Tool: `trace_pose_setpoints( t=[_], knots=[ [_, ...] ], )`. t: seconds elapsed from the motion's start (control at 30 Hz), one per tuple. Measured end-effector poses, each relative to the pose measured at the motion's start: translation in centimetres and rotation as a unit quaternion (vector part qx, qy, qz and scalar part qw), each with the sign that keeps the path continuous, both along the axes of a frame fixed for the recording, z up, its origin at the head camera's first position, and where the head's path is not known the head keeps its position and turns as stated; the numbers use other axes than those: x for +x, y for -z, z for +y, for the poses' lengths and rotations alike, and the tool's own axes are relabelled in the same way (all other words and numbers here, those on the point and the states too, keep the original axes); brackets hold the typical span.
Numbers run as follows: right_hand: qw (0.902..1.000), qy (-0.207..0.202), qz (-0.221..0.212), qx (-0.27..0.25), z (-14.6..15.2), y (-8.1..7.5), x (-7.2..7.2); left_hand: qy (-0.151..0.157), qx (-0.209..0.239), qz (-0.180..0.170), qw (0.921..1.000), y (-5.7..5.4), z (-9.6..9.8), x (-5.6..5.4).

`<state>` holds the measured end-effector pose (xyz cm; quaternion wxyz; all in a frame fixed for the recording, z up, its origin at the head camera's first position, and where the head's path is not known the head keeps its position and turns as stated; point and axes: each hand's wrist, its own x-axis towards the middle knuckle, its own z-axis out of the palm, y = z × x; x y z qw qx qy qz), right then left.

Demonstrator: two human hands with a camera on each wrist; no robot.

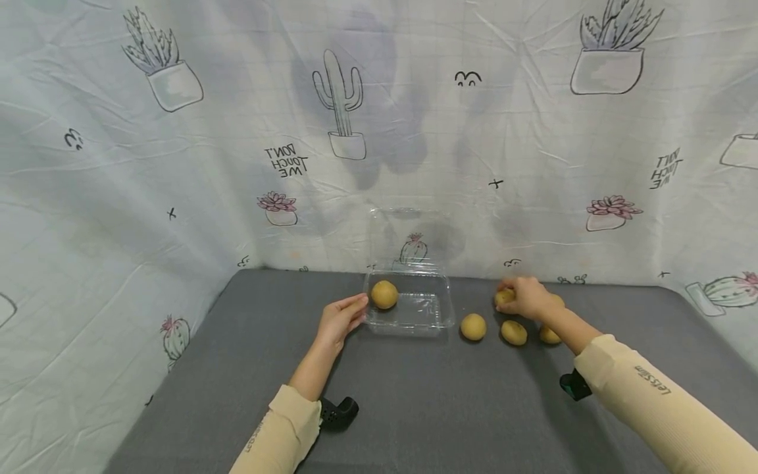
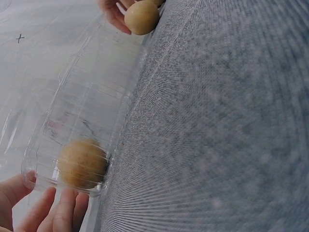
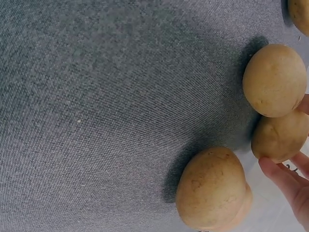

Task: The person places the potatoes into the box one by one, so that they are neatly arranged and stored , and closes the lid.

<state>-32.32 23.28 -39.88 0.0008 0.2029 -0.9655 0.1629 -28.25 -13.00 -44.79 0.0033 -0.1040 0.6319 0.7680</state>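
Potatoes (image 1: pixel 514 332) number six: one inside the clear box (image 1: pixel 408 325), five outside it on the box's right. Those five form a front row of three and a back row of two, with the rightmost of the front row partly hidden by the right forearm and the rightmost of the back row partly behind the right hand (image 1: pixel 527 297). That right grip is closed on one, the held potato (image 1: pixel 505 300), the left of the back pair, pinched between thumb and fingers; whether it touches the desk (image 1: pixel 408 408) cannot be told. One box, one raised lid (image 1: pixel 381 243): the lid stands up from the far rim, before the patterned curtain (image 1: pixel 403 118). The boxed potato (image 1: pixel 385 294) sits toward the left wall, leaving the right part of the floor as room. At that left wall the left hand (image 1: pixel 340 320) has its grip on the box's edge, thumb at the rim and fingertips against the outer side. The box lies close to the desk's back edge, where the curtain hangs. Only a narrow gap parts the box from the nearest front-row potato; small gaps also separate the front three. Broad grey room spreads between the forearms and out toward the left edge.
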Motion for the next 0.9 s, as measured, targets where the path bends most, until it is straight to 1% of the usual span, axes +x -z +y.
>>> trace_pose_setpoints(
  t=[0.13, 0.27, 0.43, 0.67, 0.9],
  knots=[
    [0.9999, 0.003, -0.009, -0.009, 0.01, 0.09, -0.02, 0.0, -0.001, -0.001, 1.0, 0.03, 0.02, -0.1],
    [0.9998, -0.003, -0.01, -0.015, -0.01, 0.21, 0.1, -0.001, 0.001, -0.001, 1.0, 0.0, 0.05, -0.05],
    [0.9999, -0.012, -0.001, -0.004, -0.25, 0.18, 0.2, -0.005, -0.001, -0.004, 1.0, -0.13, 0.02, 0.05],
    [1.0, 0.003, -0.007, 0.001, -0.6, -0.12, 0.43, -0.004, -0.005, -0.004, 1.0, -0.05, 0.0, 0.0],
    [0.9998, 0.017, -0.007, 0.007, -0.76, -0.04, 0.75, -0.001, -0.009, -0.006, 0.9999, -0.08, 0.03, -0.04]
  ],
)
